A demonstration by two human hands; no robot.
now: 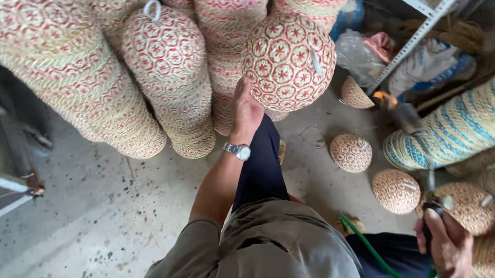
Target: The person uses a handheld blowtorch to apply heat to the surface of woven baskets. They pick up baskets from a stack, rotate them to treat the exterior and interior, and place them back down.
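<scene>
L hand [246, 112]: grips round red-and-cream woven lid [288, 62], dome facing camera.
R hand [446, 249]: closed on long metal gas torch [412, 129], axis pointing away, flame at far tip.

Olive-grey short-sleeved shirt [276, 246] fills the six o'clock edge, soft folds running across the cloth, the sleeve hem ending above the elbow. Dark navy trousers [263, 167] stretch toward twelve o'clock, with a second leg at four o'clock. On the left wrist, a silver metal wristwatch [238, 151] with a round face and link band. Both forearms are bare, no gloves.
</scene>
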